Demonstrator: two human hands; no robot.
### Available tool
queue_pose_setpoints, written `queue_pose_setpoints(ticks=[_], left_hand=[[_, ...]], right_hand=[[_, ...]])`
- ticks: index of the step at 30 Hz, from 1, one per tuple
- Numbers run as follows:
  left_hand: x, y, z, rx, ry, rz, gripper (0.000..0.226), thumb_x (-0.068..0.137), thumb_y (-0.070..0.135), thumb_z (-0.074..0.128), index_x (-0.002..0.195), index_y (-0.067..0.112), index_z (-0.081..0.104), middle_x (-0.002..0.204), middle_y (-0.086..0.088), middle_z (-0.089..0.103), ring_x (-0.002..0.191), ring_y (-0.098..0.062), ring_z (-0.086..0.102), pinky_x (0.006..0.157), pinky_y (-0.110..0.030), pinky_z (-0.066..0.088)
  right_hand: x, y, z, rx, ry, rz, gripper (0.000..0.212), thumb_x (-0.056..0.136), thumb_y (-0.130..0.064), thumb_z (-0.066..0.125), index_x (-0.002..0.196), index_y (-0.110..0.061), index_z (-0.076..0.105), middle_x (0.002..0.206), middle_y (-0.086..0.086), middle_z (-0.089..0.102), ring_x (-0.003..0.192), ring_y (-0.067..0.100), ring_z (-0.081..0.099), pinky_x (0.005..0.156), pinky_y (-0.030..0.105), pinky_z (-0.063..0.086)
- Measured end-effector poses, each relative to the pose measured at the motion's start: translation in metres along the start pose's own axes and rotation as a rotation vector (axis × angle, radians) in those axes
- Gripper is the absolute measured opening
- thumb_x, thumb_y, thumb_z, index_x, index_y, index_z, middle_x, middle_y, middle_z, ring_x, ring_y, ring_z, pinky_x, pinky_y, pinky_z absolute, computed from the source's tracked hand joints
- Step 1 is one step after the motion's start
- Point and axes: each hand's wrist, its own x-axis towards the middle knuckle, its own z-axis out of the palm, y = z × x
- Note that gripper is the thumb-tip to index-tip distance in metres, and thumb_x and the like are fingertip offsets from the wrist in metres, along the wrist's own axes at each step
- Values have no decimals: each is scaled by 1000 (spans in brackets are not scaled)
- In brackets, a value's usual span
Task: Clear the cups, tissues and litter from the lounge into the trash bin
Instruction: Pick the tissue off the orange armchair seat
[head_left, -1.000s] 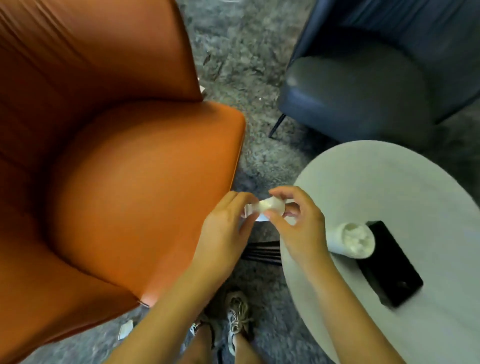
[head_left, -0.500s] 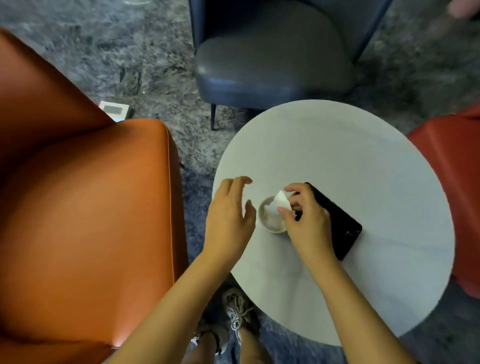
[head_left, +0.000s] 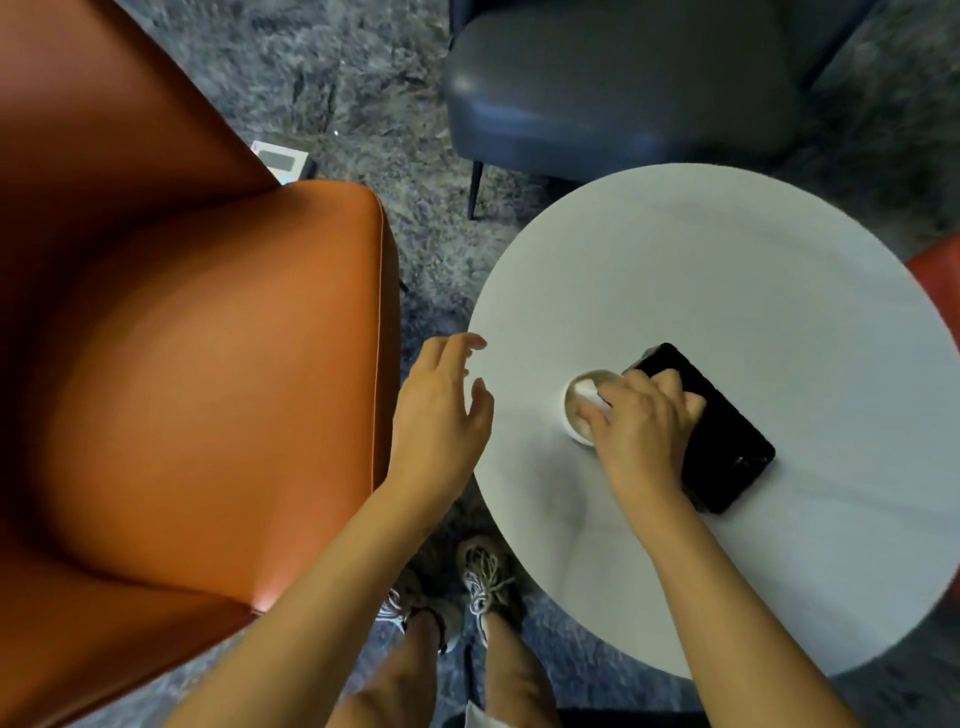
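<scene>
1. Head view, the task's things first: a small white paper cup stands upright on the round white surface, left of its middle, with its mouth facing up at the camera. A crumpled white tissue sits in that mouth.
2. The right hand lies over the cup's right rim with its fingers curled down. Its grip is narrow, with thumb and fingertips closed on the tissue (the fingers hide how deep the tissue goes into the cup).
3. The left hand hovers at the surface's left edge, near the cup but apart from it. Its grip is wide, the fingers loosely spread and holding nothing.
4. A flat black rectangular slab, phone-like, lies on the surface just beside the cup on the right, partly under the right hand.
5. Around the surface are three seats: a large orange leather armchair on the left, a dark blue-grey padded chair at the top, and the edge of a red seat at the right border.
6. The floor is a mottled grey carpet. A small white box lies by the armchair's far corner, and the person's laced sneakers stand between the armchair and the surface.
</scene>
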Motion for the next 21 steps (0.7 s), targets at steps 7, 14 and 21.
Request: queue_pose_setpoints(ticks=[7, 14, 21], left_hand=[[-7, 5, -31, 6, 68, -33, 33, 83, 2, 55, 115, 11, 55, 111, -6, 54, 94, -24, 56, 79, -44, 47], [-30, 15, -109, 85, 223, -19, 36, 81, 23, 54, 115, 12, 54, 105, -5, 58, 99, -25, 56, 81, -43, 46], [-106, 5, -234, 265, 528, -159, 41, 81, 33, 55, 116, 11, 55, 110, -4, 60, 103, -23, 55, 86, -37, 42]], right_hand=[[9, 4, -28, 57, -83, 21, 31, 64, -22, 80, 90, -16, 64, 92, 5, 60, 95, 30, 46, 68, 28, 10], [27, -79, -81, 367, -31, -379, 21, 76, -17, 73, 95, -14, 64, 94, 4, 64, 90, 30, 57, 76, 29, 22], [-6, -244, -122, 601, -226, -940, 37, 83, -35, 56, 112, -12, 60, 112, 3, 63, 106, 26, 55, 89, 37, 32]])
